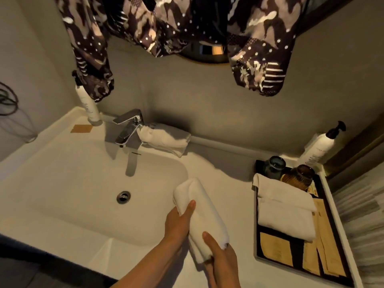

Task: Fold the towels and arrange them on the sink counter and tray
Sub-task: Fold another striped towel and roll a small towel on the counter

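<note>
I have both hands low in the centre of the frame, around a folded white towel (200, 217) that lies at an angle over the tabletop (226, 179), just right of the sink basin (83, 194). My left hand (179, 223) grips the towel's left edge, thumb laid over the top of the cloth. My right hand (222, 256) pinches the towel's near end, thumb on top and fingers tucked under. I cannot tell whether the towel rests on the tabletop or is lifted just off it.

At the right of the frame sits a dark tray (340, 273) with a second folded towel (284, 213) lying across its upper half, touching two glass cups (288, 170) at the tray's far end. A third towel (166, 139), loosely rolled, lies against the back wall in the middle of the frame, touching the chrome faucet (128, 127). A pump bottle (320, 146) stands behind the tray at the upper right.
</note>
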